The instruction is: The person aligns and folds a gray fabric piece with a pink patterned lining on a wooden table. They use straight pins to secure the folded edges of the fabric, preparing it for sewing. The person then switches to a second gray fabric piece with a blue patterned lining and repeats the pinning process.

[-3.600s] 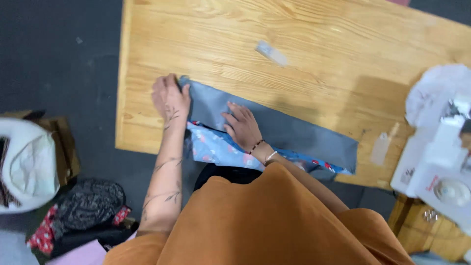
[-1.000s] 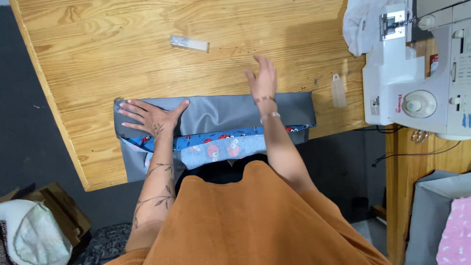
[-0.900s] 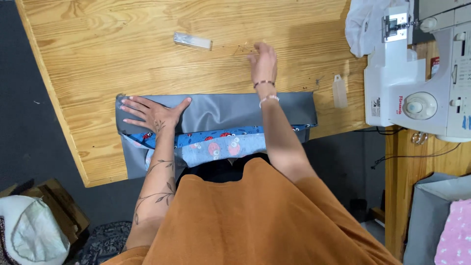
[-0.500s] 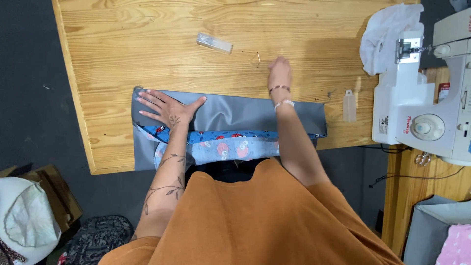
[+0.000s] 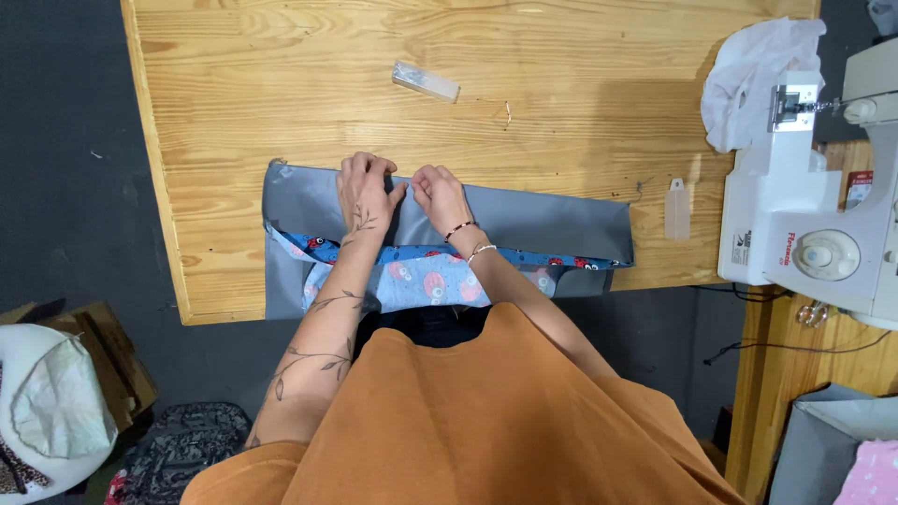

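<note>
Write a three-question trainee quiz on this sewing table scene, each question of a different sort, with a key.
1. True or false: both hands rest on the far edge of the grey fabric.
2. Multiple choice: where is the sewing machine? A. to the left of the table; B. to the right of the table; C. on the floor.
3. Fill the gap: the small clear packet lies on the bare wood, ____ from the hands.

Key
1. True: the left hand and right hand sit side by side at that edge.
2. B.
3. Apart: it lies farther up the table, untouched.
</note>
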